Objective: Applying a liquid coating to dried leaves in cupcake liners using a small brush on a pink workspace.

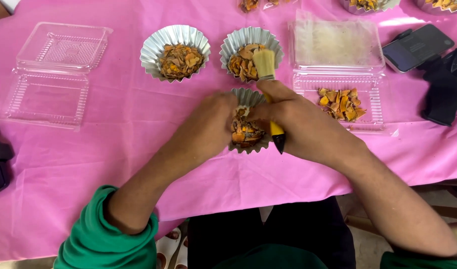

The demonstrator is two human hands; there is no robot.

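Note:
A silver foil cup (248,95) filled with dried orange and brown pieces sits on the pink tablecloth (119,149) at the centre. My left hand (213,122) rests against its left side with the fingers at the rim. My right hand (293,117) holds a brush (265,65) with pale bristles pointing away from me and a yellow and black handle; its fingers also touch the pieces in that cup. Two more filled foil cups stand behind it: one at the left (176,52), one at the right (248,52), just under the brush bristles.
An open clear plastic clamshell (51,74) lies at the far left. Another clamshell (338,87) at the right holds orange pieces. A dark phone (417,47) and a black object (445,89) lie at the far right. More foil cups line the top edge.

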